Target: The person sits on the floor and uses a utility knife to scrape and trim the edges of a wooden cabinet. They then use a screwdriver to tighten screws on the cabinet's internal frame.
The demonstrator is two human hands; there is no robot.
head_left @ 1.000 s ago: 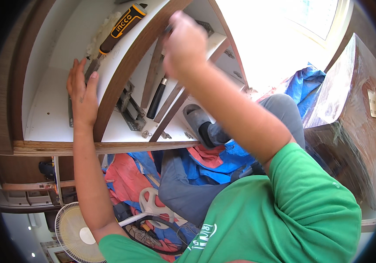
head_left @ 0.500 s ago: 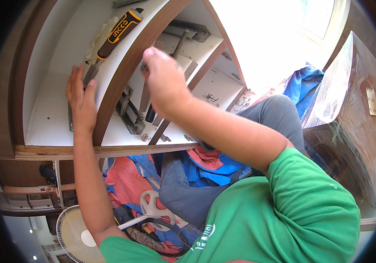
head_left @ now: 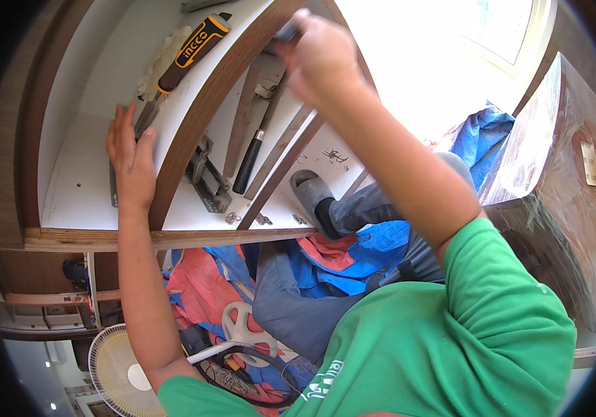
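White cabinet panels point(head_left: 83, 187) with brown edges filled the upper view. I saw the left hand point(head_left: 131, 163) lying flat and open against the brown divider edge point(head_left: 194, 132), beside the orange-handled tool point(head_left: 187, 59). The right hand point(head_left: 319, 59) was closed around a small dark object point(head_left: 285, 31) at the divider's top; open room remained between dividers.

1. The left hand point(head_left: 131, 161) is pressing flat on the white cabinet panel point(head_left: 76, 187), beside the curved brown divider point(head_left: 194, 132).
2. The right hand point(head_left: 319, 59) is gripping something small and dark at the divider's upper end; what it is cannot be told.
3. An orange-and-black handled tool point(head_left: 190, 52) is lying near the panel's top edge.
4. A black-handled tool point(head_left: 249, 163) is lying right of the divider.
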